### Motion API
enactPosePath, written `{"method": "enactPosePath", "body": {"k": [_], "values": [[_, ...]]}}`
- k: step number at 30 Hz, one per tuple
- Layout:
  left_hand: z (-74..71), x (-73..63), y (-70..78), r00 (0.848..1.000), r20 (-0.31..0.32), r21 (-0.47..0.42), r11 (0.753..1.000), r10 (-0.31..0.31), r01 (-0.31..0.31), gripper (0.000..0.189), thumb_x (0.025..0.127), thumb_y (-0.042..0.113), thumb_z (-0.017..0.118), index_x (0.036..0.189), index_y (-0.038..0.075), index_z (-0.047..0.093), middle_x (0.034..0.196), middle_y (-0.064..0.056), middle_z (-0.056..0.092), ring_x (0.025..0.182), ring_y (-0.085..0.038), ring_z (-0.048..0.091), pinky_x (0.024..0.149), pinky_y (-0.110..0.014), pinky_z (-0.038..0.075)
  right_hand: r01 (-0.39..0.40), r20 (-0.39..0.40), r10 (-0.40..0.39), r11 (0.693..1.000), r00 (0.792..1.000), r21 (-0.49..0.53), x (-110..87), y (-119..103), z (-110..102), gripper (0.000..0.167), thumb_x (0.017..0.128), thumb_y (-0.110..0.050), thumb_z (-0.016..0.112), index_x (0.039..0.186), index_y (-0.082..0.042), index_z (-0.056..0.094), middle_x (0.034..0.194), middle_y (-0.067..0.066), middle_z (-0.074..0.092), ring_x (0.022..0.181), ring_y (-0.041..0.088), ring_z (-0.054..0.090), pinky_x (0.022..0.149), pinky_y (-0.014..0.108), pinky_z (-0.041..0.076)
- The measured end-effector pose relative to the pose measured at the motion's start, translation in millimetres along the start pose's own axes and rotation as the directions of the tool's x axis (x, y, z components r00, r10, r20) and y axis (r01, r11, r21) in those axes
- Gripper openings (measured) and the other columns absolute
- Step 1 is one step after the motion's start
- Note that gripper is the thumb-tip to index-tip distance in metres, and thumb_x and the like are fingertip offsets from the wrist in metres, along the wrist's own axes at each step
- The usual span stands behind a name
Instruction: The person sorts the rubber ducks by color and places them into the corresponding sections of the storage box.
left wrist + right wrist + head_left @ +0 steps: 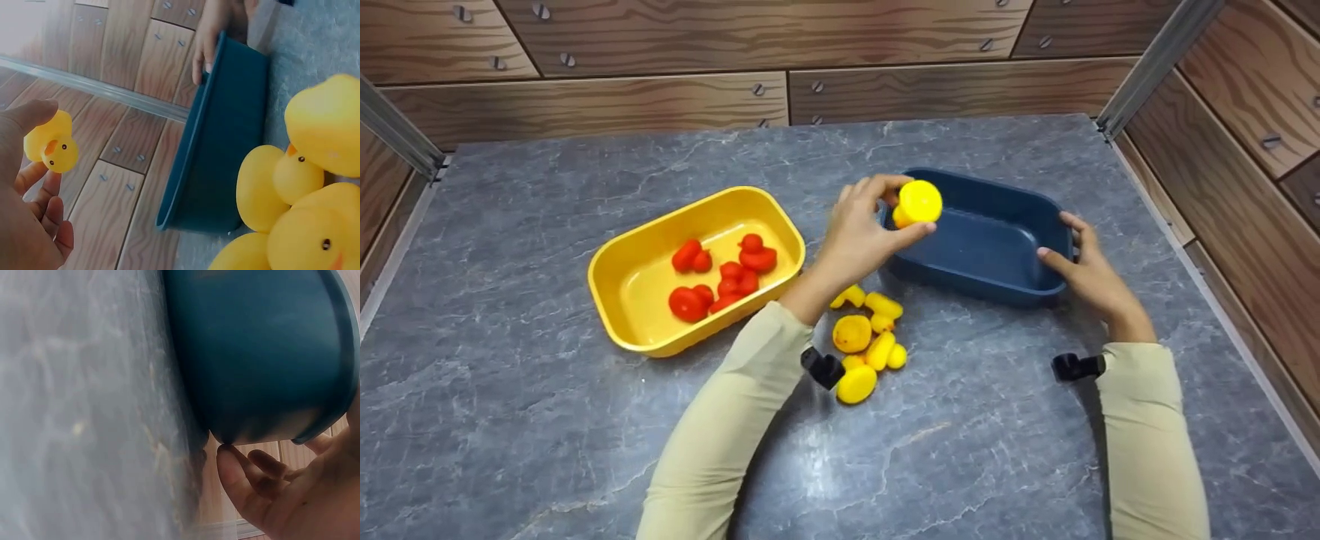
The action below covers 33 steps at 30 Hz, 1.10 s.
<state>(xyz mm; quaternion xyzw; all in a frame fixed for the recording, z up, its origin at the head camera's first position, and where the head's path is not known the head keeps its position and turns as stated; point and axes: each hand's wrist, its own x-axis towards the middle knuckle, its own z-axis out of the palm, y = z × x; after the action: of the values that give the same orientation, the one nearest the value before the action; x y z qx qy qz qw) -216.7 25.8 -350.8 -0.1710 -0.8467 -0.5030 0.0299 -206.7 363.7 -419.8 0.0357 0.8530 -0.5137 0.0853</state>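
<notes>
My left hand (859, 229) pinches a yellow rubber duck (920, 202) between thumb and fingers, above the left end of the dark blue bin (986, 281). In the left wrist view the held duck (52, 143) shows its orange beak and eyes. My right hand (1095, 277) grips the bin's right end, thumb over the rim and fingers along the outer wall. The right wrist view shows those fingers (264, 484) against the bin's wall (264, 354). Inside the bin, the visible floor is bare. Several yellow ducks (853, 334) lie in a cluster below my left wrist.
A yellow bin (634, 330) with several red ducks (757, 255) stands to the left on the grey marbled table (510, 420). Wood-patterned panels (660, 37) wall off the back and sides. Black wrist cameras (821, 367) sit on both sleeves.
</notes>
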Motion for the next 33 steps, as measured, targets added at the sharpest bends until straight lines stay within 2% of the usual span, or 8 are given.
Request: {"method": "enactPosePath", "body": {"k": [8,17,22,27,33], "values": [[7.2,18.1,13.0,0.999,-0.003,0.126,0.991,-0.034,0.034,0.054,0.079,0.045,0.076,0.125,0.023,0.059,0.1,0.006,0.057,0.098,-0.012,0.047,0.089,-0.031,0.032,0.002,0.007,-0.002,1.0,1.0,0.003,0.5,0.1,1.5,0.082,0.099,-0.035,0.051,0.154,-0.014,-0.005,0.153,0.029,0.006,0.136,0.047,0.025,0.079,0.005,0.043],[21.1,29.6,19.2,0.998,-0.012,0.214,0.975,-0.062,0.063,0.056,0.082,0.05,0.072,0.128,0.023,0.056,0.102,0.006,0.057,0.099,-0.012,0.047,0.09,-0.032,0.032,0.013,0.016,-0.013,1.0,1.0,-0.018,0.6,0.2,1.5,0.078,0.101,-0.034,0.047,0.153,-0.013,-0.007,0.149,0.027,0.01,0.126,0.04,0.036,0.08,0.007,0.046],[28.8,33.7,17.0,0.997,-0.017,0.225,0.971,-0.077,0.079,0.056,0.082,0.05,0.071,0.128,0.024,0.056,0.103,0.007,0.058,0.1,-0.012,0.047,0.089,-0.033,0.031,-0.001,0.031,0.001,1.0,1.0,-0.019,-0.1,-0.8,1.7,0.079,0.1,-0.036,0.047,0.153,-0.015,-0.008,0.15,0.025,0.008,0.128,0.039,0.035,0.081,0.007,0.044],[30.7,36.7,16.7,0.996,-0.028,0.234,0.968,-0.089,0.093,0.058,0.082,0.052,0.07,0.131,0.024,0.054,0.105,0.006,0.058,0.102,-0.012,0.048,0.09,-0.033,0.031,0.0,0.024,0.001,1.0,1.0,-0.016,-0.5,-1.8,1.3,0.08,0.1,-0.036,0.048,0.153,-0.015,-0.009,0.151,0.027,0.007,0.132,0.043,0.03,0.08,0.005,0.042],[28.0,35.6,12.1,0.996,-0.023,0.185,0.979,-0.088,0.091,0.06,0.085,0.05,0.068,0.136,0.023,0.05,0.114,0.005,0.059,0.108,-0.014,0.049,0.094,-0.033,0.033,-0.008,0.027,0.008,1.0,1.0,-0.017,1.2,0.1,1.2,0.079,0.101,-0.034,0.046,0.153,-0.015,-0.01,0.152,0.025,0.007,0.133,0.042,0.03,0.081,0.006,0.043]]}}
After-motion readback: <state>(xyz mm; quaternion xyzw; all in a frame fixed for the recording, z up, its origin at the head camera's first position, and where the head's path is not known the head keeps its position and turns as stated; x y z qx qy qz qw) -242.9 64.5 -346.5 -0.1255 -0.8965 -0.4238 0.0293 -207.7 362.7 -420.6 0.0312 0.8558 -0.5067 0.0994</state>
